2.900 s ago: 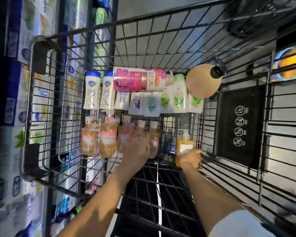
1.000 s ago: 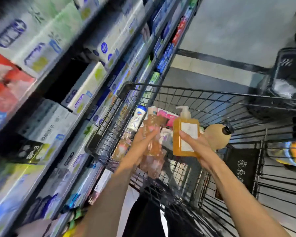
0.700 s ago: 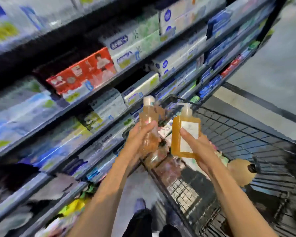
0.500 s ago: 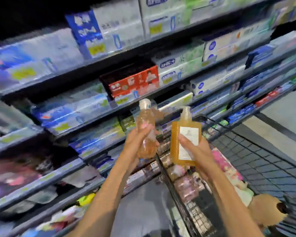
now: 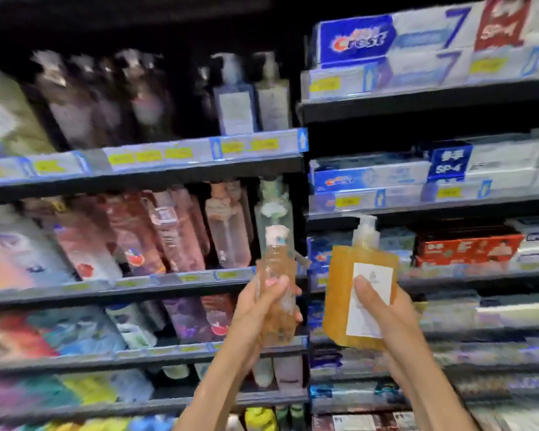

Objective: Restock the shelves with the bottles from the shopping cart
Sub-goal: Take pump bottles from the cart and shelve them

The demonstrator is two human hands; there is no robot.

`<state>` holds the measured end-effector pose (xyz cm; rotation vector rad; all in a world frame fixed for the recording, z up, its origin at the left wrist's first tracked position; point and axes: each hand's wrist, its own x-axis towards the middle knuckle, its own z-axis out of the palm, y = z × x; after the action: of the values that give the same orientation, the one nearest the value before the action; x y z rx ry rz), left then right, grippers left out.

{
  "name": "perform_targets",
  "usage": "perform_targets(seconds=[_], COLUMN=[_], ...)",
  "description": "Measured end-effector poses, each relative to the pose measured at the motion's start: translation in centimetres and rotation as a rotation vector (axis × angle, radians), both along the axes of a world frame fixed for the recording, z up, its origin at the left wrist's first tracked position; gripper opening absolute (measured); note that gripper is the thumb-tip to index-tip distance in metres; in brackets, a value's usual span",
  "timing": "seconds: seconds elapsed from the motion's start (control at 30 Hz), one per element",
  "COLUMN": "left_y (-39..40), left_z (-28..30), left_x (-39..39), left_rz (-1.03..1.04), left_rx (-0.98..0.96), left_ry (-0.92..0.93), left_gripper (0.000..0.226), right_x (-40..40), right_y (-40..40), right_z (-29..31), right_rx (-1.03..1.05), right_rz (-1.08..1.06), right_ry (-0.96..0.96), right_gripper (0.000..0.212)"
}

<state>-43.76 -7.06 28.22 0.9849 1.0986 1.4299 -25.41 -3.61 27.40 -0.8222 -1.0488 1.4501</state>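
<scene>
Left hand (image 5: pixel 263 309) grips a slim clear bottle of amber liquid (image 5: pixel 276 287); right hand (image 5: pixel 383 312) grips a squat square orange pump bottle with white label (image 5: pixel 360 293). Both are held upright in front of the dark shelves (image 5: pixel 143 169), neither placed. Judged early: no cart in view, remaining stock unknown.

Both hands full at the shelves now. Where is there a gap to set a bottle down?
Likeliest gap: the dark slot on the upper bottle shelf, left of the two pump bottles, though blur hides its depth. The pink-bottle row behind the left hand looks packed. The toothpaste shelves above the right hand are full.
</scene>
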Motion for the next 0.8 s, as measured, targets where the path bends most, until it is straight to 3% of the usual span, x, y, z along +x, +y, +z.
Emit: perform_targets(seconds=[0.13,0.23,0.37,0.63,0.8], left_y=[-0.8,-0.6,0.3,2.9,4.3], left_z=[2.6,4.7,6.9,10.0,10.6], left_x=[-7.6,-11.3,-13.8,-14.8,-14.4], left_rz=[-0.002,0.017,0.047,-0.017,-0.003], left_rx=[0.052,0.115,0.177,0.270,0.295], left_ry=[-0.016,-0.007,-0.009,-0.011,-0.036], left_gripper=[0.044,0.039,0.047,0.035,0.041], right_x=[-7.9,-11.6,-13.5,-13.1,-13.3], right_y=[0.3,0.7,2.3,9.3,13.8], right_z=[3.5,5.9,9.3,21.2,23.6], right_rx=[0.084,0.159,0.280,0.668,0.715], right_rz=[0.029,0.037,0.025,-0.164,-0.206], right_ry=[0.023,0.002,-0.066,-0.197,-0.424], right_gripper=[0.050,0.082,0.101,0.065,0.063])
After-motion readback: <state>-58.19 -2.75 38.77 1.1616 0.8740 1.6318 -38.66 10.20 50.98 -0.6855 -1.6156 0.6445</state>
